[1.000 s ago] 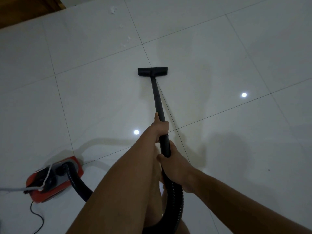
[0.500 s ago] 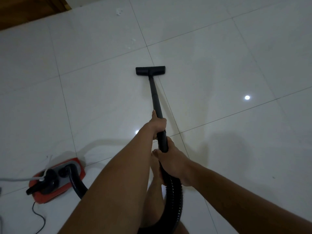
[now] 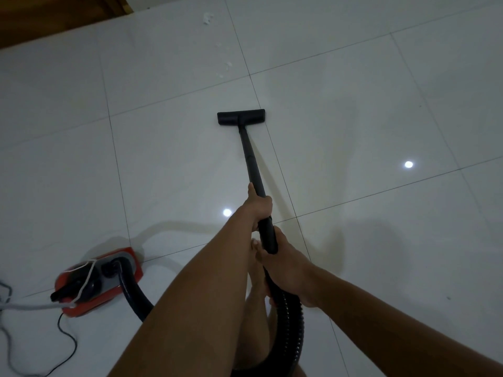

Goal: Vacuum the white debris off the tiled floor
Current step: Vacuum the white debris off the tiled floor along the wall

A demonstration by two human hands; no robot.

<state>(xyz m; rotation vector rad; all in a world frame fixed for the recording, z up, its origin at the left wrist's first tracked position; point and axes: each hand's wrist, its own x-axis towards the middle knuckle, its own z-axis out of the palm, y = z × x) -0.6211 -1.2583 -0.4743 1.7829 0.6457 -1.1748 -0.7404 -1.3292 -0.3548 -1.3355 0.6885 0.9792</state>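
A black vacuum wand [image 3: 251, 159] runs from my hands to a flat black floor nozzle [image 3: 241, 117] resting on the white tiled floor [image 3: 353, 118]. My left hand [image 3: 257, 206] grips the wand higher up, thumb along the tube. Lower down, my right hand [image 3: 285, 270] grips the wand where the ribbed black hose [image 3: 292, 330] joins it. White debris [image 3: 208, 18] lies far ahead near the top edge, and smaller white bits [image 3: 227, 67] sit beyond the nozzle.
The red canister vacuum [image 3: 98, 281] sits on the floor at the lower left, with a white cord and a black cable [image 3: 65, 349] trailing beside it. Wooden furniture [image 3: 54, 14] fills the top left corner. My bare leg shows between my arms.
The nozzle has slid slightly back toward me and away from the debris. Both hands keep their grip on the wand.
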